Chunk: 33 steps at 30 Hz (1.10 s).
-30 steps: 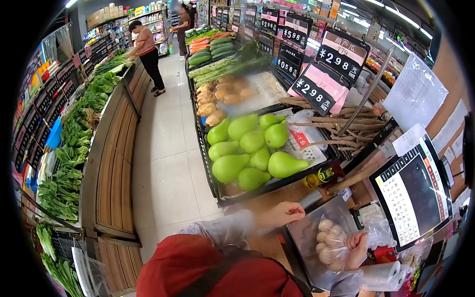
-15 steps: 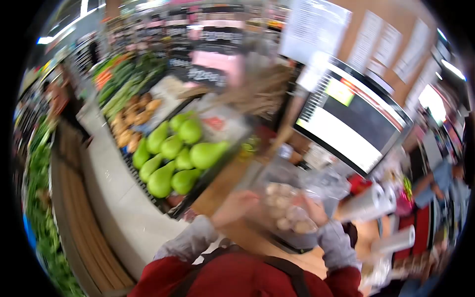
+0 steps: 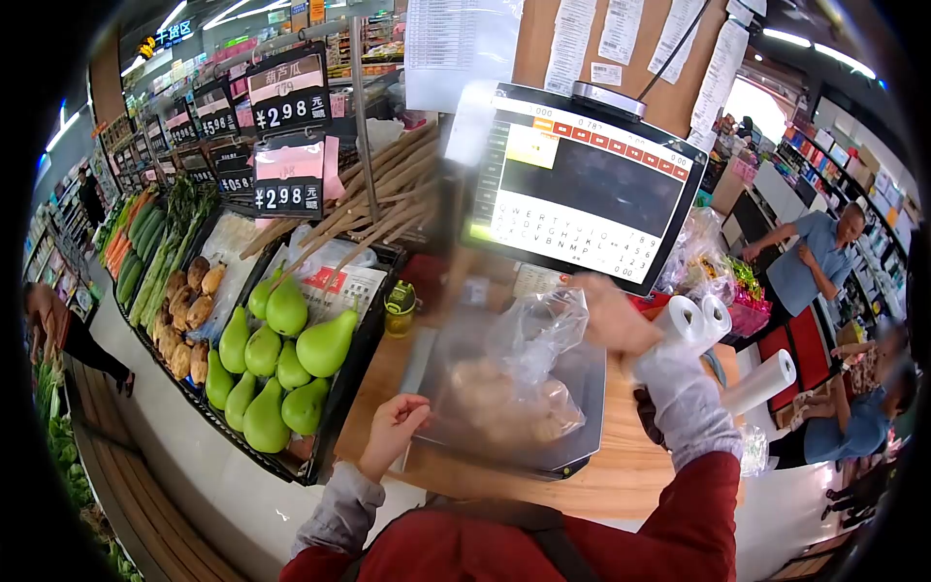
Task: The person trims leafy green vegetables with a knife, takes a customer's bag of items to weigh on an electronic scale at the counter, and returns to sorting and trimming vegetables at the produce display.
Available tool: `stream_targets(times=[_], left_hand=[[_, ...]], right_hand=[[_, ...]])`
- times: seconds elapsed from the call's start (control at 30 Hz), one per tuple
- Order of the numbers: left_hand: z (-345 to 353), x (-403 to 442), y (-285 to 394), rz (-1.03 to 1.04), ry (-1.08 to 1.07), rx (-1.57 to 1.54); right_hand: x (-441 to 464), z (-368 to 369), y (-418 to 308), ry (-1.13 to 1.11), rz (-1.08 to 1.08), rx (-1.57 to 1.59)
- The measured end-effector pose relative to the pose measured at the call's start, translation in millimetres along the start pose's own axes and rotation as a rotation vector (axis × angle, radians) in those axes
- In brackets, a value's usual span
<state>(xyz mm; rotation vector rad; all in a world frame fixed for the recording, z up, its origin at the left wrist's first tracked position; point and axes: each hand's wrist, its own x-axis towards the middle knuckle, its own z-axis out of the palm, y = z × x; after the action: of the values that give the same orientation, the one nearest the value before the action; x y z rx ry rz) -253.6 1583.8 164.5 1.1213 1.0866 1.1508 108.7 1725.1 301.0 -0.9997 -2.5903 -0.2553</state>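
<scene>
In the head view, a clear plastic bag [image 3: 524, 373] of round, brownish items sits on the scale [image 3: 593, 388], its gathered top standing up toward the screen [image 3: 582, 184]; blur hides what the items are. The work in hand appears to be weighing this bag, and its resting on the plate suggests that the placing is done. The next move would seem to call for both hands clear of the plate and one free fingertip at the keys shown on the screen. The left hand [image 3: 396, 434] is by the scale's left edge, a short way left of the bag, its fingers curled in with the thumb drawn up against them and nothing seen between. The right hand [image 3: 619, 316] is near the bag's top, to its right, below the screen and just beside the plastic rolls [image 3: 687, 325]. It is too blurred to tell how its fingers stand, or whether they touch the bag.
</scene>
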Motion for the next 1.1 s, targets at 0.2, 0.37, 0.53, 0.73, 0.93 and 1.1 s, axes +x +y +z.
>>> stream_targets(times=[0.2, 0.37, 0.53, 0.73, 0.93, 1.1], left_hand=[[0.3, -1.3, -3.6, 0.01, -0.006, -0.006], [-3.2, -7.7, 0.7, 0.042, -0.011, -0.022], [-12.5, -12.3, -1.0, 0.064, 0.019, -0.016], [0.4, -5.1, 13.1, 0.16, -0.052, 0.2], [22.4, -1.4, 69.8, 0.143, -0.238, 0.5], [36.9, 29.6, -7.3, 0.551, -0.118, 0.609]], right_hand=[[102.0, -66.9, -10.1, 0.418, -0.078, -0.307], [146.1, -64.4, -2.8, 0.515, -0.01, -0.522], [127.3, -63.9, -9.6, 0.573, 0.065, -0.342], [27.6, -46.6, -7.2, 0.189, 0.497, 0.271], [-96.0, 32.4, -1.0, -0.103, 0.643, 0.751], [-103.0, 26.4, -49.9, -0.244, 0.649, 0.803]])
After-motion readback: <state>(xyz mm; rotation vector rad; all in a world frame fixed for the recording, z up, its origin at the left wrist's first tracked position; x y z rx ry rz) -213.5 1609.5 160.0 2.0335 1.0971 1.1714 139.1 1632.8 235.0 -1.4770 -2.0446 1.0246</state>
